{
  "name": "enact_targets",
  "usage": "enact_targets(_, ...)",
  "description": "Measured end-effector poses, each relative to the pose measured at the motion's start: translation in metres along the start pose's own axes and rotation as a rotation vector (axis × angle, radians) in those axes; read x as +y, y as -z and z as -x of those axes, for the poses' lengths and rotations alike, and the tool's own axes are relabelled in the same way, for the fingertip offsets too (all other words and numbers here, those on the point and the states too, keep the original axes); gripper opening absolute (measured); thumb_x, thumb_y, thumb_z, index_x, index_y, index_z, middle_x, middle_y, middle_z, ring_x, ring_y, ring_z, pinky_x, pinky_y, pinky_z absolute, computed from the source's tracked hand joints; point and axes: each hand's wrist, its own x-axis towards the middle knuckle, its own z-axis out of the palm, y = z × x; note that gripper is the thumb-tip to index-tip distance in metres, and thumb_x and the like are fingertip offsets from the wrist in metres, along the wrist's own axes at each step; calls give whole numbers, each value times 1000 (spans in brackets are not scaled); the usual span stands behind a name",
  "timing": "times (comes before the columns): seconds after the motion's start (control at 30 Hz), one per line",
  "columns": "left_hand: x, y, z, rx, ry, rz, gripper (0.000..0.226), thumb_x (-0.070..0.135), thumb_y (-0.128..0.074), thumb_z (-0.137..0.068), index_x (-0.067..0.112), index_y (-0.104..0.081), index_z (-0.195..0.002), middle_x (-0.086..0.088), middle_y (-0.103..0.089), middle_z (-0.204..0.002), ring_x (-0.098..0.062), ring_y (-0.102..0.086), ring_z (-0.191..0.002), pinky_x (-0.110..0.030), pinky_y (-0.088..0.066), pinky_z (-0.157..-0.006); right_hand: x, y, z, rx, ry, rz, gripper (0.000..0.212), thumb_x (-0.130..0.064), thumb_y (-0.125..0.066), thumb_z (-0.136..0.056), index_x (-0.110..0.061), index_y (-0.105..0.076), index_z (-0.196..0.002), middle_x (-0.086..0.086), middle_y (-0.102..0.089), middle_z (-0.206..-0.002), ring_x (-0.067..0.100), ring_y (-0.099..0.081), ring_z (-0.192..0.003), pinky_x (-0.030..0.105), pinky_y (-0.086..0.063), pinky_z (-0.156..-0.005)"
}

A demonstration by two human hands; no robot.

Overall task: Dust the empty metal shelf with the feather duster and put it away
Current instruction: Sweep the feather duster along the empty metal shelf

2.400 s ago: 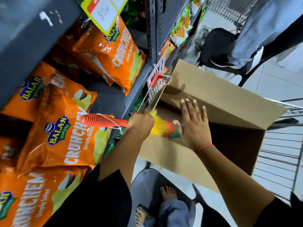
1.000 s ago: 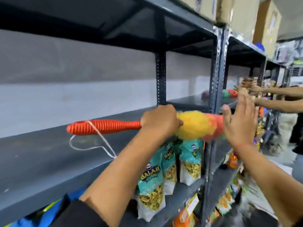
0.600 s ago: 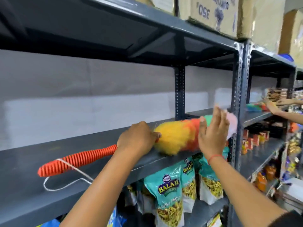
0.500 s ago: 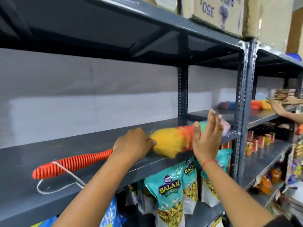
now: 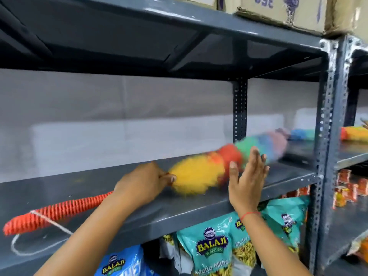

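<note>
gripping feather duster (image 5: 201, 174) on metal shelf (image 5: 179, 214), left hand (image 5: 143, 184) clenched, right hand (image 5: 246, 182) spread flat

teal Balaji bags (image 5: 225, 250) hang under front edge of lower tier | blue bag (image 5: 121, 262) left of them | cardboard box (image 5: 294, 12) on top tier, right end | second duster (image 5: 353, 133) on neighbouring rack | orange packets (image 5: 350, 188) below it

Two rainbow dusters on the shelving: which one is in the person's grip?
The near feather duster, orange handle in the left hand. The other duster lies past the upright post, in the next bay.
</note>
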Motion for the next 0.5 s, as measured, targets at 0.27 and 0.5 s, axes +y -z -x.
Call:
enact_targets(0.27, -13, 16, -3, 229, 156, -120, 39, 46, -47, -92, 16, -68, -106, -17, -66, -112, -35, -61, -100, -35, -49, -83, 0, 2, 1, 8, -6, -63, 67, -46, -31, -89, -6, -17, -141, 21, -22, -149, 26, -8, -137, 49, -3, -111)
enact_targets(0.5, -53, 45, 46, 42, 38, -12, 40, 49, -55, -86, 33, -68, -51, -1, -57, -53, -13, -43, -46, -27, -38, -52, -1, 4, 1, 39, -2, -69, 72, -54, -26, -91, -2, -18, -140, 26, -18, -148, 35, -9, -137, 54, -4, -109)
